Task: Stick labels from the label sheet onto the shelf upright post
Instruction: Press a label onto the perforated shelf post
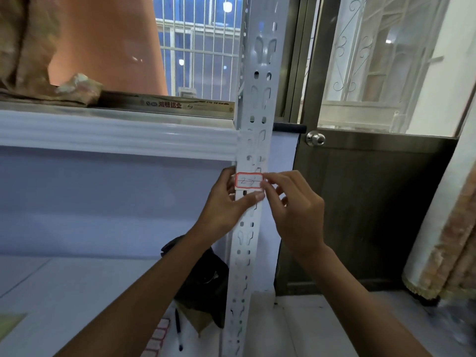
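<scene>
Red-bordered and white, a small label [249,180] lies across the front of the pale grey post [258,104] just below the white shelf beam [116,135]; handwriting sits between its ruled lines, though the marks are too faint to read with certainty. The left hand [226,204] comes in from the left side of the post; its fingertips [230,179] touch the label's left edge, and its thumb [253,197] lies across the post just under the label, so the fingers are narrowly closed around the label's left and lower edges. The right hand [293,210] reaches in from the right; its fingers are curled close together, and the fingertips [268,177] press at the label's right edge; whether they pinch the label or only press it flat cannot be told. The post stands upright, punched with rows of slots and holes, and runs from top to bottom of the view.

Low down, on the white shelf [77,292] left of the post, lies the sheet of labels [157,338], red-bordered like the one above; a dark pen [178,328] lies just beside it, and a black bag [203,274] sits behind them, against the post. On the upper shelf rest a printed cardboard box [167,103] and crumpled brown wrapping [74,87]. To the right of the post stands a dark door [373,210] with a round metal knob [315,138].
</scene>
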